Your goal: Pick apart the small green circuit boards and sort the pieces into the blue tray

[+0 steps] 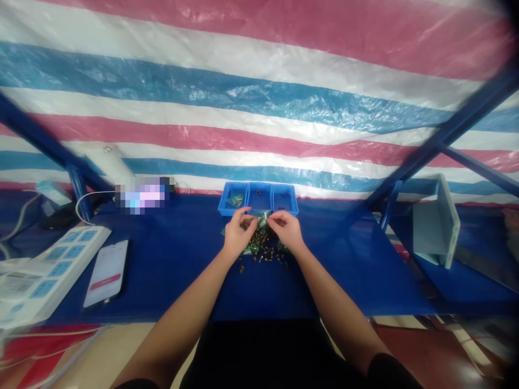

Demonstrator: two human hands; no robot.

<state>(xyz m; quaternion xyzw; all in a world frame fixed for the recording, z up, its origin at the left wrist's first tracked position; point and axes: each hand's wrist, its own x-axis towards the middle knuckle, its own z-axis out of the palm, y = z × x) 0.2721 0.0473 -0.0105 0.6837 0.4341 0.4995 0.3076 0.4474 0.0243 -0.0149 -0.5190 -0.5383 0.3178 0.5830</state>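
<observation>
My left hand (238, 233) and my right hand (287, 229) face each other over the middle of the blue table. Thumb and fingers of both are pinched on a small clear plastic bag (263, 216) with a greenish tint. What the bag contains is too blurred to tell. Under the hands lies a loose pile of small brass-coloured and dark pieces like screws (263, 246), mixed with green bits. Just behind the hands stands a blue three-compartment bin (258, 186). Its left compartment holds a greenish packet (235, 200); a few small dark pieces lie in the others.
To the left are a white power strip (68, 259), a phone (106, 273) lying screen up, and a pixelated item (144, 194). A grey panel-like stand (436, 227) is at the right. Blue metal struts (438, 143) slope beside a striped plastic sheet (259, 97). Another person's hand (511, 221) shows far right.
</observation>
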